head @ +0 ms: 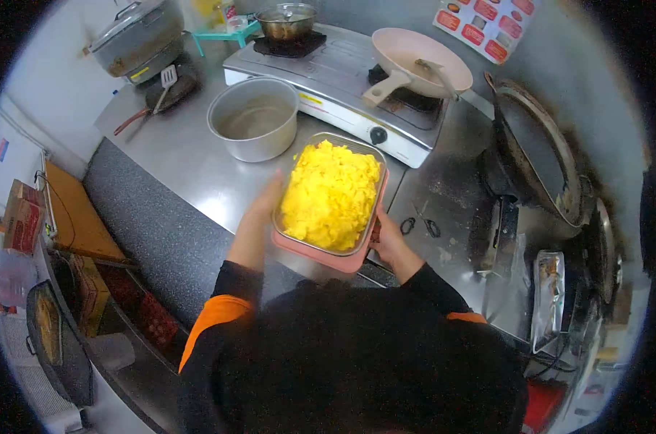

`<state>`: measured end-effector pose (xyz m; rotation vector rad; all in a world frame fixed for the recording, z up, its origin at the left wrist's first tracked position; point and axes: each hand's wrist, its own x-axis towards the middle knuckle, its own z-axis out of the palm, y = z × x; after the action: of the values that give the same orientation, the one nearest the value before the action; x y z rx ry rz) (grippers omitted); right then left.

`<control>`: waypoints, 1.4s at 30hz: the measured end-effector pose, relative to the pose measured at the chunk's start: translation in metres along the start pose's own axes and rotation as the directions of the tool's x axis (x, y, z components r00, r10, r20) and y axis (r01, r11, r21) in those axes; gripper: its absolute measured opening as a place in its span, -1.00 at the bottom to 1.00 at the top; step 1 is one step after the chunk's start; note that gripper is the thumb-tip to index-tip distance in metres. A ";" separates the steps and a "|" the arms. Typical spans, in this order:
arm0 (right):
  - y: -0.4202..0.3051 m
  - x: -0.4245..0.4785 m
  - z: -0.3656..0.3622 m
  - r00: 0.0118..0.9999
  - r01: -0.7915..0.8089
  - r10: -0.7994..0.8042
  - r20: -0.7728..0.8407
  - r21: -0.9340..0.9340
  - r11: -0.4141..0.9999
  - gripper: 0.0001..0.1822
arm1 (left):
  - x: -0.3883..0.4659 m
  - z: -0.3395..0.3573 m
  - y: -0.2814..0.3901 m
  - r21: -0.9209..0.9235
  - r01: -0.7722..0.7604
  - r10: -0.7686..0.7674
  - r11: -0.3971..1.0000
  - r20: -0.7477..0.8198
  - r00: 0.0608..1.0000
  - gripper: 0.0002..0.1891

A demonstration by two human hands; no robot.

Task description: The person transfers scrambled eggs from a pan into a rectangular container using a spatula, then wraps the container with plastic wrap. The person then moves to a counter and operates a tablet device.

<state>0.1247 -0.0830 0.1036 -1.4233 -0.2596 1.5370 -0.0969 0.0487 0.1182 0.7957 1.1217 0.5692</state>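
Observation:
A rectangular metal container [355, 142] is heaped with bright yellow scrambled egg [330, 200]. Beneath it is a pink lid or tray [319, 256], showing along the near and right edges. My right hand [390, 238] grips the right side, its fingers partly hidden under the pink piece. At the container's left side, my left hand [265, 200] is blurred and holds the edge, with its fingertips pointing away from me. The container is in front of my body, above the near edge of the steel counter [197, 179].
Behind the container are a deep aluminium pot [252, 120] and a two-burner gas stove [333, 59]. A pink frying pan [409, 46] with a spatula sits on the right burner. Scissors [421, 221] lie right of my hand. A large wok [528, 152] leans near the right wall.

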 end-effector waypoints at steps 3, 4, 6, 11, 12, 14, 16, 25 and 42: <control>0.008 0.012 0.006 0.999 0.032 -0.033 0.007 0.104 0.994 -0.46 | -0.003 -0.004 -0.009 0.065 -0.096 0.084 0.993 0.171 0.982 -0.36; 0.022 0.031 -0.005 0.998 0.044 -0.053 0.040 0.182 0.982 -0.46 | -0.001 -0.001 -0.014 0.019 -0.046 0.041 0.999 0.229 0.973 -0.36; 0.026 0.026 -0.001 0.989 0.077 -0.106 0.106 0.243 0.967 -0.44 | -0.007 -0.003 -0.029 -0.057 -0.036 0.049 0.998 0.245 0.968 -0.36; 0.020 0.025 -0.010 0.968 0.085 -0.132 0.215 0.217 0.972 -0.47 | -0.028 0.003 -0.059 -0.265 0.013 0.043 0.964 0.206 0.978 -0.43; 0.018 0.037 -0.018 0.966 0.108 -0.150 0.210 0.196 0.975 -0.47 | -0.028 0.007 -0.064 -0.339 0.027 0.046 0.941 0.207 0.977 -0.44; 0.019 0.055 -0.022 0.924 0.151 -0.201 0.324 0.173 0.973 -0.47 | -0.031 0.010 -0.080 -0.406 -0.037 0.097 0.913 0.130 0.987 -0.46; 0.014 0.029 -0.006 0.847 0.205 -0.219 0.485 0.081 0.975 -0.48 | -0.030 0.007 -0.108 -0.434 -0.141 0.148 0.890 -0.019 0.989 -0.49; -0.066 0.060 0.010 0.523 0.002 0.206 0.827 -0.242 0.970 -0.37 | -0.077 0.109 -0.109 -0.631 -0.591 0.296 0.501 -0.517 0.803 -0.52; -0.127 0.219 0.148 -0.379 0.161 0.897 0.227 -0.939 0.305 -0.37 | 0.037 0.296 -0.019 0.016 -0.995 -0.339 0.100 -0.940 -0.049 -0.51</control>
<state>0.1004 0.2095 0.0969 -0.1404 -1.5430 3.6066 0.1939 -0.0150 0.1461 -0.6180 1.1305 2.6551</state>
